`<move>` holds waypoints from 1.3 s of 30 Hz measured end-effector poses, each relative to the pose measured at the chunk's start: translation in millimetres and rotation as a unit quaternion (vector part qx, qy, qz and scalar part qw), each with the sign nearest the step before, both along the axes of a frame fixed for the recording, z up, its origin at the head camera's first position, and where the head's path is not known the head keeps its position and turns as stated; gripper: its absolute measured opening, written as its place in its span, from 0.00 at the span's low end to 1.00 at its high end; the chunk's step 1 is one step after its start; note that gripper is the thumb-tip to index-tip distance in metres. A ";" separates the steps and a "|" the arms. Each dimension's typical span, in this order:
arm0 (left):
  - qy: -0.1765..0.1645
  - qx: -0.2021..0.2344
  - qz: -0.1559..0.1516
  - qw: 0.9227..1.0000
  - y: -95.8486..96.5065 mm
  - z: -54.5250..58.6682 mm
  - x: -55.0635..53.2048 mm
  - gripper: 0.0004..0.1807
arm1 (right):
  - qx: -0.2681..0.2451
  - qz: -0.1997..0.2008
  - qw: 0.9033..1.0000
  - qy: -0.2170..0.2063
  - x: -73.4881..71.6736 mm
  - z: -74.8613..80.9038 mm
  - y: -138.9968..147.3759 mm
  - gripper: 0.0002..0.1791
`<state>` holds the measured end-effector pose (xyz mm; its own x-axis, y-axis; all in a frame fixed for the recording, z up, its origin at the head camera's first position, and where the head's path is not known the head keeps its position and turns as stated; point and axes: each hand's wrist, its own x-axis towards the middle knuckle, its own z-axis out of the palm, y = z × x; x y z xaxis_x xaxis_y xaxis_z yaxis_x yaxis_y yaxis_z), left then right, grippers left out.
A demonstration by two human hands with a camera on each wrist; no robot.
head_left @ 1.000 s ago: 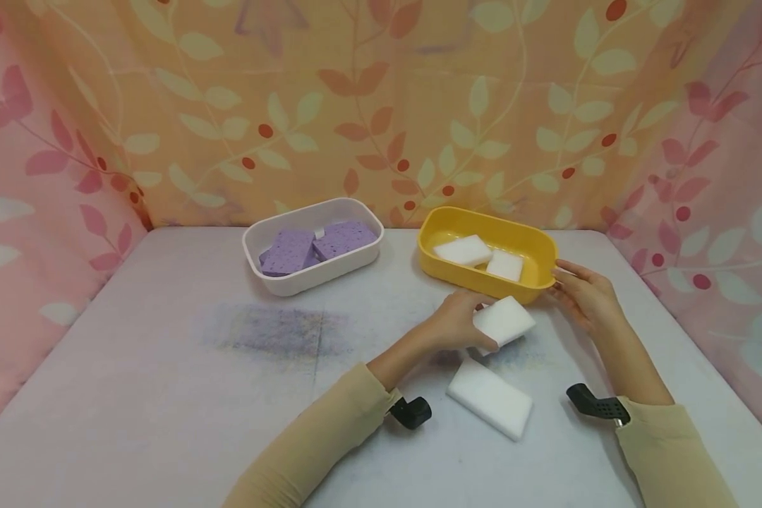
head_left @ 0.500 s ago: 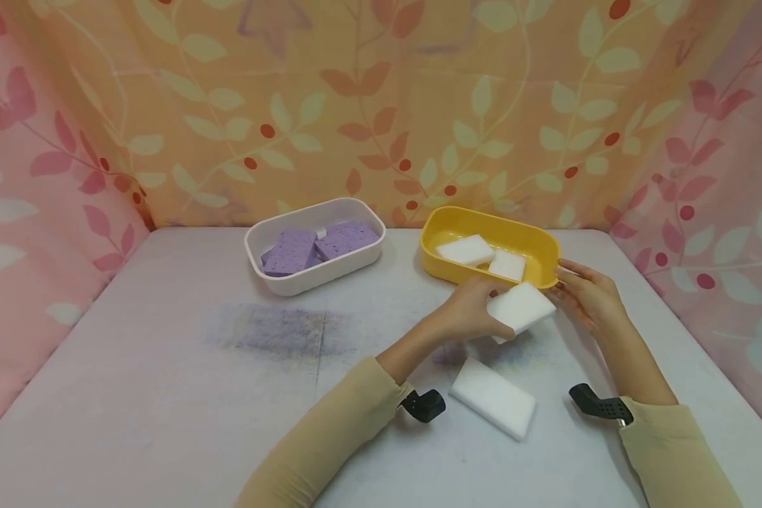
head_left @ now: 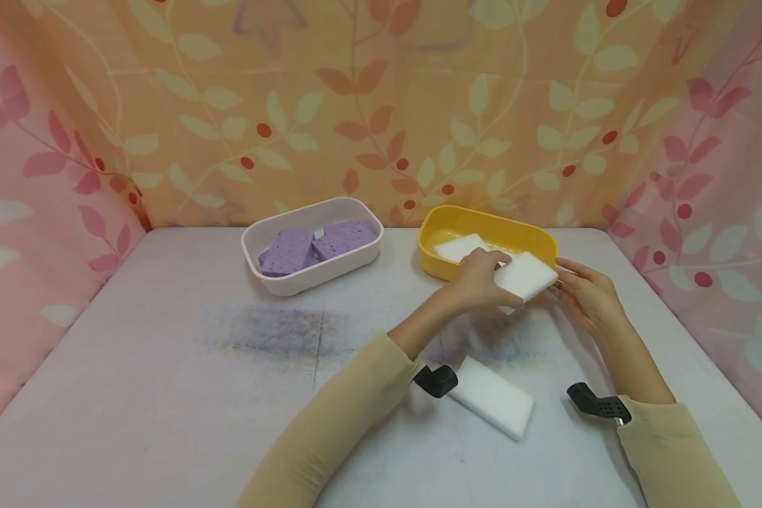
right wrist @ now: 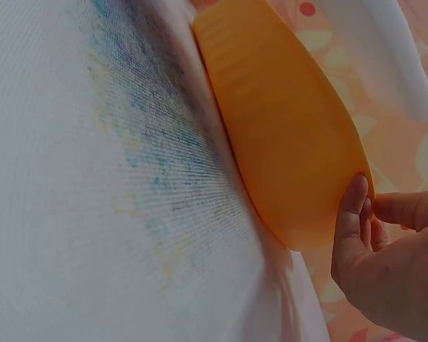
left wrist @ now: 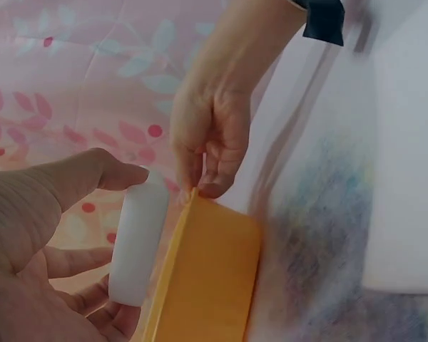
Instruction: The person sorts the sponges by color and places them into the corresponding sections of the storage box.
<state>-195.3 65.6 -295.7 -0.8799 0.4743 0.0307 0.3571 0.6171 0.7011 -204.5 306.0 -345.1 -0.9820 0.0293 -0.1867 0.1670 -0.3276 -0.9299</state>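
My left hand [head_left: 481, 281] grips a white sponge [head_left: 525, 276] by its edges, thumb on one side and fingers on the other. The sponge hangs over the near rim of the yellow tray [head_left: 441, 267], tilted in the head view and seen edge-on in the left wrist view. My right hand [head_left: 589, 296] pinches the tray's rim at its right end, with thumb and fingertips on either side of the wall [right wrist: 285, 128]. Inside the tray lies another white sponge [head_left: 458, 247], partly hidden by my left hand. A further white sponge [head_left: 495, 398] lies flat on the table in front.
A white tray [head_left: 305, 283] with several purple sponges [head_left: 288, 252] stands at the back left. Bluish stains [head_left: 279, 331] mark the white table cover [head_left: 133, 395]. Patterned cloth [head_left: 381, 106] hangs behind and on both sides. Each wrist carries a black camera mount [head_left: 437, 381].
My left hand has carried its white sponge up and away from me, from in front of the yellow tray to over its near rim. My right hand has stayed at the tray's end.
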 end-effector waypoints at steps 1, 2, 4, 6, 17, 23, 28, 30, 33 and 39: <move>0.005 -0.004 0.005 1.000 0.3 1.6 -1.9 0.39 | -0.002 0.001 1.000 0.000 -0.3 -0.1 0.1 0.09; 0.010 -0.009 0.009 1.000 0.5 3.0 -3.7 0.38 | -0.005 0.001 1.000 0.000 -0.6 -0.2 0.1 0.09; 0.016 -0.012 0.016 1.000 0.9 5.6 -7.0 0.38 | 0.000 0.000 1.000 -0.003 -0.8 -0.2 0.2 0.08; 0.021 -0.013 0.021 0.999 1.6 6.8 -10.3 0.37 | 0.002 -0.002 1.000 -0.009 -1.1 0.1 0.4 0.08; 0.021 -0.013 0.064 0.998 15.6 1.0 -26.7 0.37 | -0.010 -0.005 0.999 -0.040 -0.9 4.6 1.8 0.08; 0.024 -0.027 0.085 0.996 27.6 1.4 -32.0 0.36 | -0.015 -0.002 0.999 -0.038 1.7 5.5 2.6 0.08; 0.031 -0.055 0.095 0.993 35.0 1.4 -36.4 0.33 | -0.009 -0.002 0.999 -0.039 1.7 6.0 2.5 0.08; 0.034 -0.061 0.100 0.993 36.7 0.3 -38.8 0.32 | -0.011 0.000 0.999 -0.033 1.3 5.5 2.3 0.09; 0.039 -0.068 0.106 0.991 39.0 -1.9 -42.3 0.30 | -0.014 0.002 1.000 -0.026 1.0 4.9 2.2 0.09; 0.027 -0.076 0.119 0.990 45.0 -7.3 -44.9 0.31 | -0.015 -0.001 0.999 -0.039 1.1 5.3 2.7 0.08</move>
